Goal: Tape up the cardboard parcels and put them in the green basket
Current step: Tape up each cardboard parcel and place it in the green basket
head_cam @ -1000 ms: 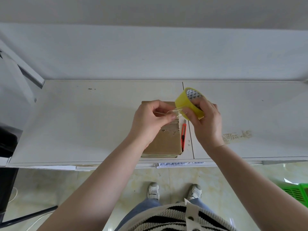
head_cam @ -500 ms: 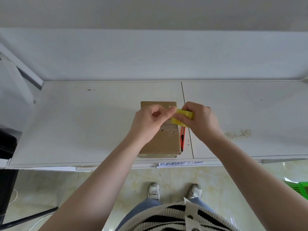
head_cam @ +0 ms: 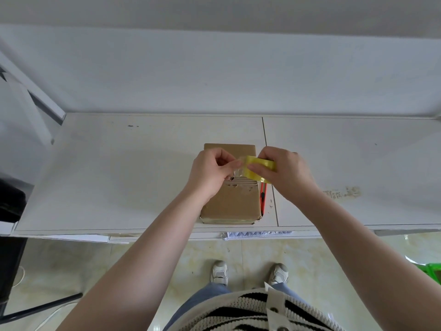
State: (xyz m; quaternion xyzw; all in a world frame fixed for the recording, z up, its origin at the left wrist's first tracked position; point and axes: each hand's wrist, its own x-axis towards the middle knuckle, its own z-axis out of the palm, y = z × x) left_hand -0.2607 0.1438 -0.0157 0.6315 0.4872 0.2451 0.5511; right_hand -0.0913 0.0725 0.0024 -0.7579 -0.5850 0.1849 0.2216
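From the head camera, the person is standing at the white table, working over a cardboard parcel that is sitting against the table's near edge, close to the seam between its two panels. The right hand is gripping a yellow tape roll just above the parcel's top, while the left hand is pinching the clear loose end, probably to pull out a strip for sealing. A red cutter is lying along the parcel's right side, within easy reach. The green basket is peeking in on the floor at the right.
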